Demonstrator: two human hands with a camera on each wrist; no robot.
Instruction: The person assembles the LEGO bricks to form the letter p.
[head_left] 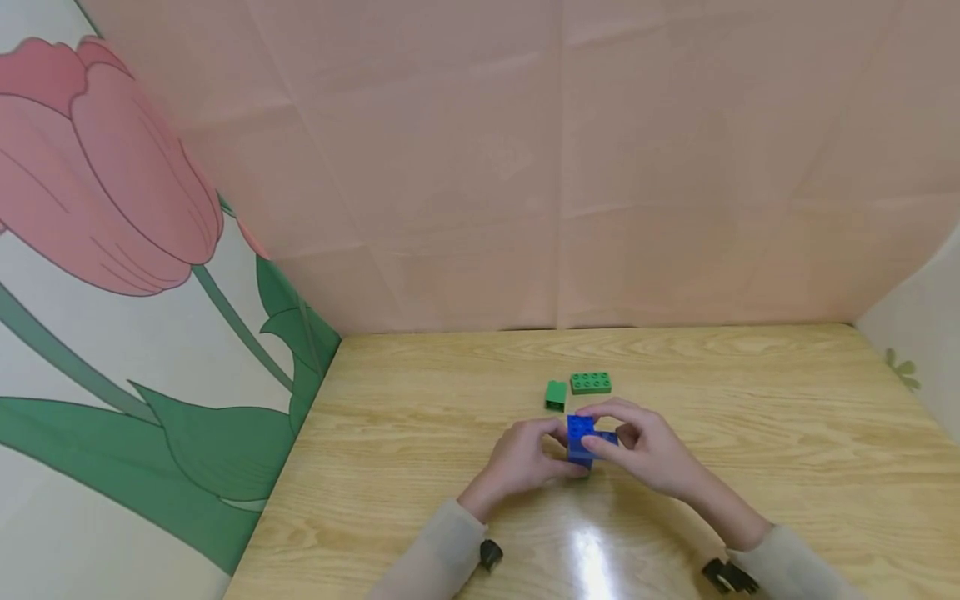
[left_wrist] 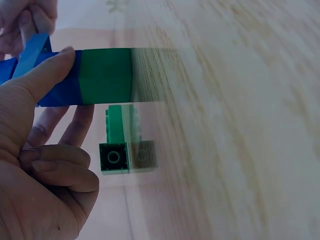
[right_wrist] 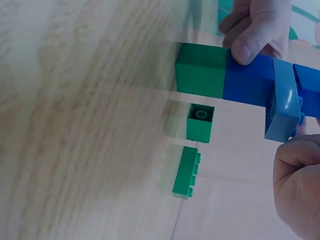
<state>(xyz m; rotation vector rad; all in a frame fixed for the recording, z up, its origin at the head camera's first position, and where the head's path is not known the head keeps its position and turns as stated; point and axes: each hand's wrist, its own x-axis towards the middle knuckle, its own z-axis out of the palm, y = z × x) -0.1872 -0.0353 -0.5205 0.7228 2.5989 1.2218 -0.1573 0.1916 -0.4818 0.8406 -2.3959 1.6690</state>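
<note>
A small tower of toy building bricks stands on the wooden table between both hands. Its base is a green brick point(left_wrist: 106, 75), with a blue brick point(right_wrist: 248, 80) above it. Across that lies a lighter blue brick point(right_wrist: 284, 100) that juts out to the right, and another blue brick point(head_left: 580, 427) with studs facing up tops the tower. My left hand point(head_left: 525, 457) pinches the lower blue brick between thumb and fingers. The right hand point(head_left: 648, 446) grips the top blue brick, thumb on its near side; its fingertips are partly hidden in the right wrist view.
Just behind the tower, a short green brick point(head_left: 555, 395) and a longer green brick with studs point(head_left: 591, 382) lie on the table point(head_left: 420, 383). A pink cloth backdrop point(head_left: 465, 167) rises at the table's far edge. A tulip-printed panel point(head_left: 135, 183) borders the left side.
</note>
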